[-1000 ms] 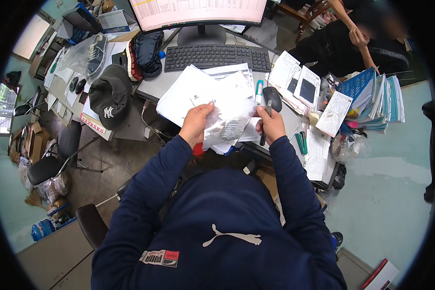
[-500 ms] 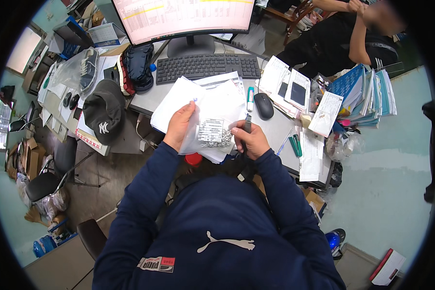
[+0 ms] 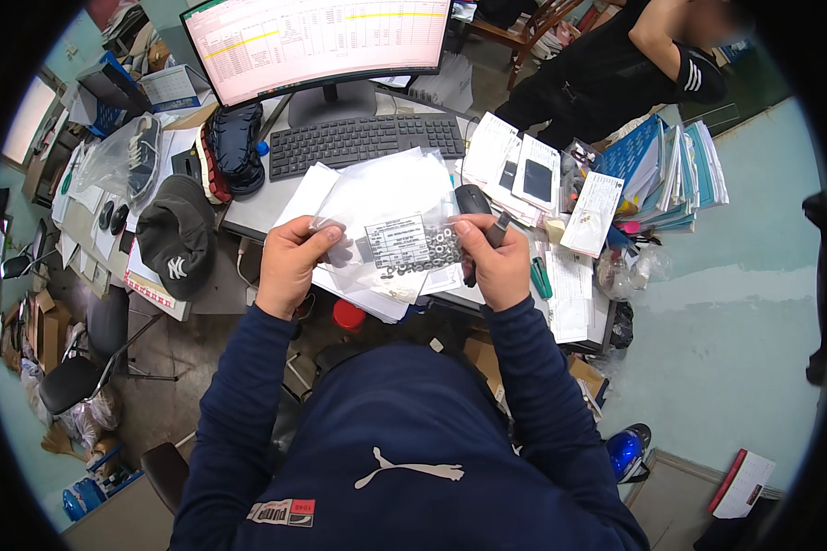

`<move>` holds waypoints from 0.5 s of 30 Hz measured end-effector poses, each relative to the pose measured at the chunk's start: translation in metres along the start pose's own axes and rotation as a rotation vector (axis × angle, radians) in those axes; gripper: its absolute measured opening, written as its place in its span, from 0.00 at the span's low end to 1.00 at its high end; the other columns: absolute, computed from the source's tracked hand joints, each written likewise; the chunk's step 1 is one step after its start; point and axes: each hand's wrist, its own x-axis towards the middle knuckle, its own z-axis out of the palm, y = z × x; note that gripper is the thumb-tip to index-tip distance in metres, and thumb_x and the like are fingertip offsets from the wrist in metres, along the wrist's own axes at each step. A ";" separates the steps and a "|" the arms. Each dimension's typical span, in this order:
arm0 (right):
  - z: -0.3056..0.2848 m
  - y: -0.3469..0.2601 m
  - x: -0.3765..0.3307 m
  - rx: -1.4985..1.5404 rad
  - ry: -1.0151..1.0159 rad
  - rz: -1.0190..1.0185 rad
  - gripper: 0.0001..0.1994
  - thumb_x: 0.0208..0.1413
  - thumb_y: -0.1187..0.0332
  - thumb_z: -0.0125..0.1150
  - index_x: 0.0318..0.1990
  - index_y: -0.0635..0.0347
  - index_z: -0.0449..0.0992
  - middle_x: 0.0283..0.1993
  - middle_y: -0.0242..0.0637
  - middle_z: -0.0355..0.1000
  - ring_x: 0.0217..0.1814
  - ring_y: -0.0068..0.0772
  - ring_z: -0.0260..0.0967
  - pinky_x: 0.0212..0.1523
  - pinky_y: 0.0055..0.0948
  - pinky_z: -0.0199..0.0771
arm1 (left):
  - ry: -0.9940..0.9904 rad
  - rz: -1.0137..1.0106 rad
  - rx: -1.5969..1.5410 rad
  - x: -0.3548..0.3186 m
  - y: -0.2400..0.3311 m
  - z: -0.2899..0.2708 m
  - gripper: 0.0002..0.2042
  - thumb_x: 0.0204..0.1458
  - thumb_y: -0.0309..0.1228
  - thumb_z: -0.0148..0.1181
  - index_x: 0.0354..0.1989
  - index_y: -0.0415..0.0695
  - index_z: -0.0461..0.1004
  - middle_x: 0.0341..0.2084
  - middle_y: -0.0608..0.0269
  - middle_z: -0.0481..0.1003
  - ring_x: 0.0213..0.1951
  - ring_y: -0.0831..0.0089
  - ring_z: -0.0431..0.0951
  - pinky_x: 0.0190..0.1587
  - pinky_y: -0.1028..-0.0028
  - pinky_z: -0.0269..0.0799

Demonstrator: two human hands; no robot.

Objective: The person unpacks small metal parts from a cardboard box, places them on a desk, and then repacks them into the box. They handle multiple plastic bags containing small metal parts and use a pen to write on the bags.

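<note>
We hold a clear plastic bag of small metal rings [image 3: 404, 250] above the desk [image 3: 257, 209] edge — our left hand [image 3: 289, 264] pinches its left corner, our right hand [image 3: 496, 264] pinches its right side while also gripping a dark marker pen [image 3: 489, 241].

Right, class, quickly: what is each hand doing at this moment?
Left hand: closed, pinching the left edge of the clear bag of small metal rings.
Right hand: closed on the bag's right edge, also gripping a dark pen.
</note>
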 end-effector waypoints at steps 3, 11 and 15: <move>0.003 -0.003 -0.002 0.008 0.029 -0.022 0.10 0.60 0.65 0.62 0.40 0.65 0.79 0.21 0.25 0.68 0.17 0.13 0.58 0.18 0.16 0.58 | 0.035 0.069 0.052 0.000 -0.003 0.004 0.07 0.54 0.27 0.64 0.36 0.34 0.78 0.27 0.64 0.79 0.26 0.82 0.74 0.31 0.81 0.70; 0.006 0.012 -0.001 -0.153 -0.004 0.122 0.09 0.57 0.68 0.64 0.38 0.65 0.78 0.25 0.26 0.71 0.21 0.13 0.61 0.23 0.17 0.62 | 0.012 0.128 0.017 -0.009 -0.006 0.005 0.10 0.59 0.28 0.57 0.39 0.33 0.79 0.30 0.62 0.80 0.31 0.81 0.76 0.37 0.79 0.72; 0.019 0.011 0.002 -0.411 0.133 -0.030 0.15 0.54 0.69 0.66 0.48 0.65 0.76 0.41 0.32 0.74 0.30 0.17 0.64 0.32 0.18 0.67 | -0.147 0.075 -0.021 -0.028 -0.005 -0.010 0.10 0.59 0.24 0.50 0.46 0.36 0.74 0.29 0.59 0.79 0.32 0.75 0.79 0.40 0.75 0.75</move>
